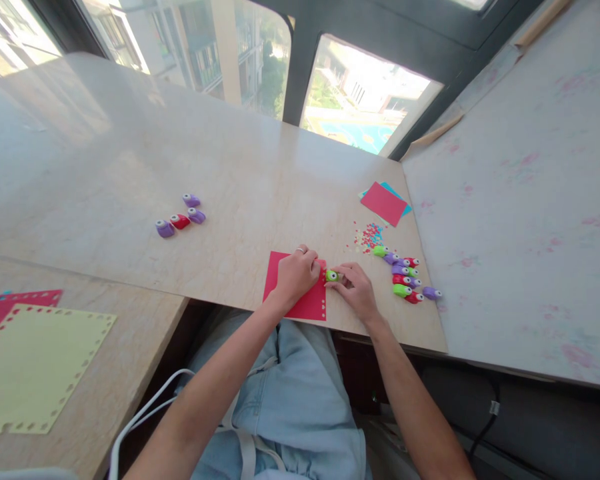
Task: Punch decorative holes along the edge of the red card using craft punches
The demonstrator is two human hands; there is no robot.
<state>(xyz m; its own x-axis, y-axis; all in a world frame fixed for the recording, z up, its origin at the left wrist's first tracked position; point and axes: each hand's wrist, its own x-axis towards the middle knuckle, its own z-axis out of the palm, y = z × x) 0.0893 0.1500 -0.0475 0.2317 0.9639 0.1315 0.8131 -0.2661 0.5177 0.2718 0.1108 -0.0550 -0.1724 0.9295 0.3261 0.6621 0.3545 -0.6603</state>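
Note:
A red sheet of paper (310,303) lies at the table's front edge, with small punched holes along its right side. My left hand (299,272), a ring on one finger, rests on the sheet with its fingers curled and pressed at the upper right part. My right hand (356,291) grips a small green craft punch (332,275) between thumb and fingers, set against the sheet's right edge. Part of the paper's top edge is hidden under my left hand.
Paper confetti (370,237) is scattered beyond my right hand. Several craft punches (405,280) stand at right, with more punches (180,221) at left. Coloured cards (384,203) are stacked near the wall. A yellow hole-edged sheet (40,367) lies on the left surface over a red one (10,317).

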